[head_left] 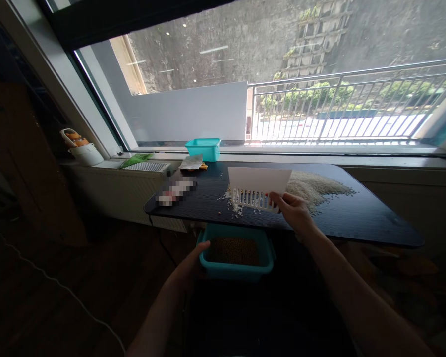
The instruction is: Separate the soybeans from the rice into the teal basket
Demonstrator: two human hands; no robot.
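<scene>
My right hand [295, 210] grips the right end of a white slotted scraper [260, 179], held on edge over the table with its slots downward. Behind and around it lie scattered white grains [237, 209], with a large heap of rice-like grains [312, 188] to the right. Below the table's front edge, my left hand [196, 255] holds the left rim of a teal plastic tub [234, 271], thumb over the rim and fingers hidden beneath. Inside the tub lies a layer of small brown beans or grains [234, 249].
The dark table [371, 218] stands against a window. A second teal tub [204, 150] sits at the sill beside a paper packet [192, 162]. A blurred object [176, 191] lies at the table's left. Left of it are a radiator [126, 191] and a white pot [86, 154].
</scene>
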